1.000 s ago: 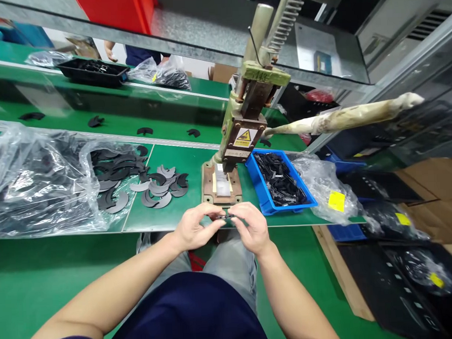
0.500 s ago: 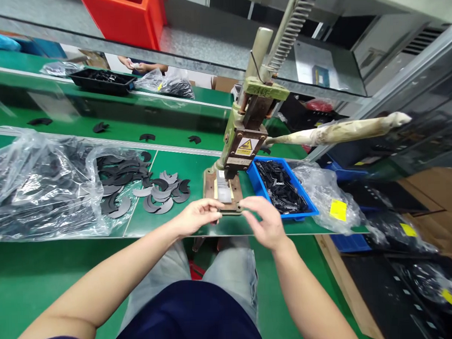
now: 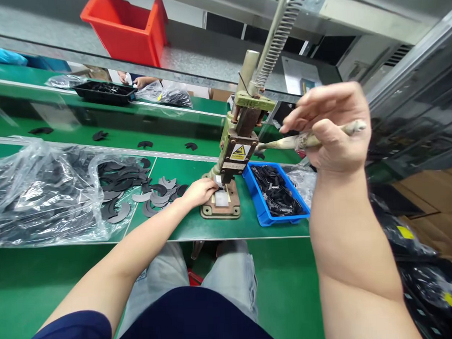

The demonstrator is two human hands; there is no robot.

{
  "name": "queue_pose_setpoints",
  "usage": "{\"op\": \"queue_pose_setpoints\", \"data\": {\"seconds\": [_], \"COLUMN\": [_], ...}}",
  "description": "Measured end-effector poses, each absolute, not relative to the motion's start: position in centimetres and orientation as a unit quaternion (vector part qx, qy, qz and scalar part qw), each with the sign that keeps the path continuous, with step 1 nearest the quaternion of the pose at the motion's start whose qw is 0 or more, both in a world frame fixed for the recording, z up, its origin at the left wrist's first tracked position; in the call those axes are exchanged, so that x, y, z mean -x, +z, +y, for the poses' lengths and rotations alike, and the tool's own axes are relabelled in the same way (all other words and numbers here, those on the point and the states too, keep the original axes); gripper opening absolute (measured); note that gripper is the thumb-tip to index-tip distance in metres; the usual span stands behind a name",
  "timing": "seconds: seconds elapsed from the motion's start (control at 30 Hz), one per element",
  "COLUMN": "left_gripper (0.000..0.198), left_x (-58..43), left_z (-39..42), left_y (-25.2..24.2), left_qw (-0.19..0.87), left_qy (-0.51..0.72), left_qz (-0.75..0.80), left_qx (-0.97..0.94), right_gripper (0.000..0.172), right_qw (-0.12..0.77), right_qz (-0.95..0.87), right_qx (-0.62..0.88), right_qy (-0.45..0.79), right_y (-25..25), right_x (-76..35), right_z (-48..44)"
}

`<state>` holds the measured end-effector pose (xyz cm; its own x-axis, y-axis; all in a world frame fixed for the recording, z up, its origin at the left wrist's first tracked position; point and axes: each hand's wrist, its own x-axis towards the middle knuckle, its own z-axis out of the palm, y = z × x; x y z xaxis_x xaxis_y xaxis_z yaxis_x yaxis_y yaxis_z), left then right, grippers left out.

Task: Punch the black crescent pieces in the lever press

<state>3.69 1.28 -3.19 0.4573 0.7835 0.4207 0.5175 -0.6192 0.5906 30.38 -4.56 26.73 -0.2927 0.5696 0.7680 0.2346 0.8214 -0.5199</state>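
Note:
A green hand press point(image 3: 239, 144) stands on the green table point(image 3: 198, 230), with a brown base plate point(image 3: 220, 205) under its ram. My left hand point(image 3: 199, 191) rests on that base plate, its fingertips pinching a small part at the white block beneath the ram; the part itself is mostly hidden. My right hand point(image 3: 334, 128) is raised at the right, its thumb and palm against the press's wrapped lever handle point(image 3: 284, 143), fingers loosely curled over it.
A blue bin point(image 3: 262, 205) of small black parts sits right of the press. Black crescent-shaped pieces point(image 3: 158, 189) and a clear plastic bag point(image 3: 37, 191) of them lie left. A red bin point(image 3: 126, 27) sits on the shelf above. Another person's hands point(image 3: 136, 81) work at the far bench.
Both hands held a small black part together near the table edge. My left hand has since carried it onto the press base, and my right hand has risen to the lever handle.

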Motion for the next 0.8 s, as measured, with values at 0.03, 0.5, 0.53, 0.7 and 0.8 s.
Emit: {"op": "queue_pose_setpoints", "data": {"seconds": [0.03, 0.5, 0.53, 0.7, 0.8], "left_gripper": [0.023, 0.027, 0.028, 0.03, 0.032], "left_x": [-3.7, -3.8, -3.8, -1.2, 3.9], "left_z": [1.4, 1.3, 1.2, 1.2, 2.3], "left_y": [-3.1, -3.2, -3.1, -1.8, -0.5], "left_qw": [0.184, 0.167, 0.162, 0.129, 0.074], "left_qy": [0.334, 0.336, 0.327, 0.268, 0.212], "left_qz": [0.379, 0.336, 0.337, 0.359, 0.468], "left_qx": [-0.843, -0.864, -0.868, -0.885, -0.855], "right_gripper": [0.055, 0.032, 0.029, 0.027, 0.03], "right_qw": [0.511, 0.596, 0.6, 0.654, 0.672], "right_qz": [-0.805, -0.77, -0.768, -0.723, -0.708], "right_qx": [0.246, 0.225, 0.223, 0.225, 0.217], "right_qy": [0.176, 0.042, 0.031, 0.006, 0.007], "right_y": [26.8, 11.6, 10.5, 8.1, 8.2], "right_x": [-30.4, -30.2, -30.1, -29.4, -29.0], "right_z": [-4.6, -9.7, -9.9, -9.8, -9.6]}}
